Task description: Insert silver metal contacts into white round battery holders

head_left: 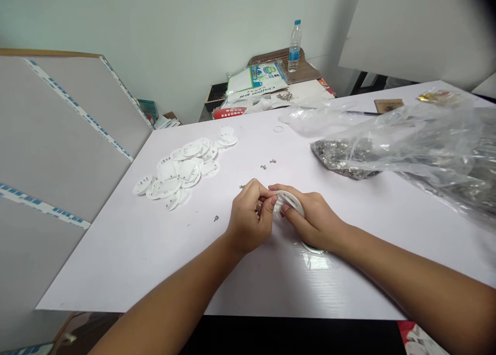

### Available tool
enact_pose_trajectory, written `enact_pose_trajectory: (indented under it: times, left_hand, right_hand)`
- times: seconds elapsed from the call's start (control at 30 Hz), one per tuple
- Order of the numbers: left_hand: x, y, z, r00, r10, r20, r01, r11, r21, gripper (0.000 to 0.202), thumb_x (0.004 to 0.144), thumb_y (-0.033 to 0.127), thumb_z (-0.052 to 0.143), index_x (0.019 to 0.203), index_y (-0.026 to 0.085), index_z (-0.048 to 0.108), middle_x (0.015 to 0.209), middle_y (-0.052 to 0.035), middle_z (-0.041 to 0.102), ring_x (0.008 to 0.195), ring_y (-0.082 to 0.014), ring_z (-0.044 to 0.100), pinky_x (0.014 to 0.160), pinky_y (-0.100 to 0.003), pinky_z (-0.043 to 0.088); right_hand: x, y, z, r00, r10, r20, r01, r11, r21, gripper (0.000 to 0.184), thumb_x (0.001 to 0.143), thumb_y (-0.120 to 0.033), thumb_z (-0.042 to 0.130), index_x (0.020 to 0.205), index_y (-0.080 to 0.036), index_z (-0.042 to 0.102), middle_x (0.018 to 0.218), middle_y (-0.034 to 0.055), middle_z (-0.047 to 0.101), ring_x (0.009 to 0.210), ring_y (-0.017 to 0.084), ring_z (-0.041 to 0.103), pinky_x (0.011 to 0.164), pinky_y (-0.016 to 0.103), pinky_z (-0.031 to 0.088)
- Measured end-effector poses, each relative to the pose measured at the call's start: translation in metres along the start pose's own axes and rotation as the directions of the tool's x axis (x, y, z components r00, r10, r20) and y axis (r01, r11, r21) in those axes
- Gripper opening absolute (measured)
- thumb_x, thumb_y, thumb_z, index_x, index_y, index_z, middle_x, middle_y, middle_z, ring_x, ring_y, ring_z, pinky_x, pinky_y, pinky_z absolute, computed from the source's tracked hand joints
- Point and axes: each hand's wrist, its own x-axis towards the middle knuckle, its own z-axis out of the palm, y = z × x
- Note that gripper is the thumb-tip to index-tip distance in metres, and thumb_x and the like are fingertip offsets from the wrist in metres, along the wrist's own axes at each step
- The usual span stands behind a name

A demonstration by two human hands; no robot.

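In the head view, both forearms are brought in from the lower corners, and the hands are met above the middle of the surface (pixel 267 288). The left hand (pixel 250 218) is curled, palm turned inward, with its thumb and index finger drawn together at the left edge of an upright-tilted white disc (pixel 294 201); whether a smaller piece is pinched there cannot be told. The right hand (pixel 315 215) is closed around the disc from the right, its thumb laid against the near side and its other fingers partly hidden behind. The disc is thus held between the two hands, raised off the surface. Below the right hand, a white rim (pixel 312 248) is partly covered by the wrist.

On the left of the surface, a loose pile of white discs (pixel 170 174) is spread, many marked with small slots. A small metal piece (pixel 216 218) is seen near the left hand, and two more metal pieces (pixel 268 164) are scattered beyond the hands. To the right, a clear plastic bag (pixel 411 143) is filled with shiny metal parts (pixel 344 156). Behind it, a brown block (pixel 388 105) is set.

The left side is bordered by a grey panel (pixel 46 127) with blue-and-white strips. Against the pale wall (pixel 155 24), a water bottle (pixel 294 52) is stood on a brown slatted board (pixel 310 72), beside a printed packet (pixel 258 81).
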Motion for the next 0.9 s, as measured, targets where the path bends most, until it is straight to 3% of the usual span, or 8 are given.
enact_pose_trajectory:
  times: [0.2,0.43,0.7,0.9]
  left_hand:
    - [0.002,-0.003,-0.006,0.987,-0.095,0.132,0.114,0.983,-0.145,0.005,0.092,0.020,0.057,0.091,0.018,0.053,0.078,0.0026,0.048,0.045,-0.0019,0.034,0.047,-0.023,0.028]
    - [0.002,0.001,-0.012,0.943,-0.258,0.213,0.298,0.936,-0.187,0.012,0.092,0.030,0.060,0.093,0.021,0.053,0.048,0.0090,0.033,0.042,-0.0056,0.026,0.046,-0.022,0.026]
    - [0.008,0.000,-0.014,0.854,-0.415,0.313,0.506,0.802,-0.317,0.024,0.086,0.040,0.068,0.095,0.021,0.057,0.045,0.0070,0.043,0.040,-0.0067,0.030,0.043,-0.022,0.027]
    - [0.011,0.001,-0.014,0.821,-0.478,0.312,0.564,0.767,-0.307,0.030,0.081,0.042,0.073,0.097,0.018,0.065,0.052,0.0032,0.055,0.043,-0.0069,0.039,0.045,-0.022,0.031]
  right_hand:
    - [0.001,0.000,-0.003,0.999,-0.010,-0.037,0.011,1.000,0.024,0.039,0.097,-0.021,0.043,0.135,-0.021,0.050,0.068,-0.0037,0.063,0.057,0.012,0.053,0.060,0.026,0.043]
    - [0.002,-0.004,-0.004,1.000,0.012,-0.016,-0.012,0.999,0.048,0.039,0.094,-0.019,0.044,0.132,-0.020,0.053,0.067,-0.0035,0.062,0.057,0.012,0.052,0.059,0.026,0.041]
    - [0.004,-0.006,-0.007,1.000,-0.002,0.018,0.000,0.996,0.084,0.033,0.093,-0.018,0.043,0.121,-0.019,0.060,0.072,-0.0016,0.063,0.061,0.013,0.054,0.061,0.027,0.041]
    - [0.003,-0.004,-0.007,0.997,0.073,0.017,-0.073,0.996,0.054,0.054,0.089,-0.016,0.042,0.143,-0.015,0.044,0.074,-0.0002,0.067,0.063,0.015,0.056,0.063,0.029,0.043]
